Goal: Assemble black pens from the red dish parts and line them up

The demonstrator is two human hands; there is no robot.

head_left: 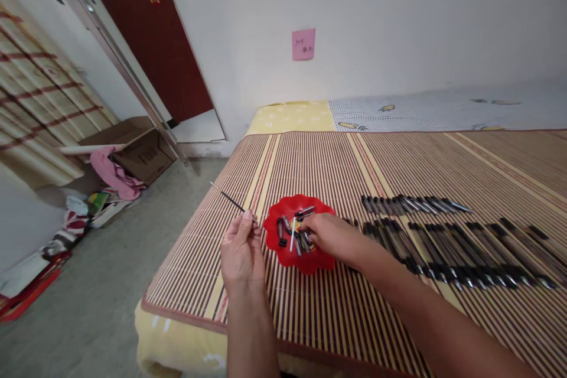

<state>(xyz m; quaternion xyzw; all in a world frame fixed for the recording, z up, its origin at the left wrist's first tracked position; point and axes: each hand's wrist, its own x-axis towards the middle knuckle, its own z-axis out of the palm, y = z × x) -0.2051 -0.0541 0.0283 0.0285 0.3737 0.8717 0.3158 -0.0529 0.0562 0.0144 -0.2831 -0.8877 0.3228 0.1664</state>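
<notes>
My left hand pinches a thin pen refill between thumb and fingers, left of the bowl. Its dark length slants up and left, ending in a pale, thin tip. My right hand reaches into a red scallop-edged bowl, its fingers curled down among small pen parts. Inside the bowl lie several short black-and-clear pieces like pen caps and one white stick. Whatever the right fingertips grip is hidden by the hand.
Capped pens lie side by side in a long row to the right, partly behind my right forearm. Farther back is a shorter row of pen pieces. Everything rests on a striped mat over a bed. A cardboard box stands on the floor.
</notes>
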